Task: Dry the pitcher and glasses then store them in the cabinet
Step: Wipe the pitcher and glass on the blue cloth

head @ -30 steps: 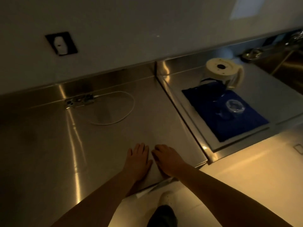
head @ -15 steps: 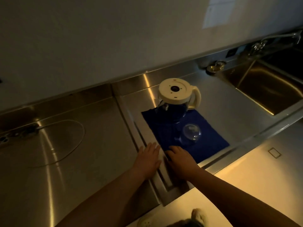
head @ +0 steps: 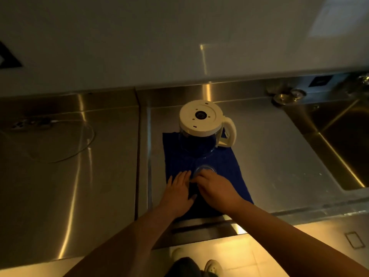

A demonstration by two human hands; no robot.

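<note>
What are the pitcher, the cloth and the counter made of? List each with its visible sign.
Pitcher: clear body, likely glass or plastic, blue shows through; matte cream plastic-looking base and handle.
Cloth: dark blue, soft matte fabric, no glare.
Counter: brushed stainless steel by its look, streaky highlights.

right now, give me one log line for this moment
step: reaching for glass | left hand: flat on cloth | right hand: fingers curled at glass, grip unclear | pitcher: upside down on cloth, untouched
</note>
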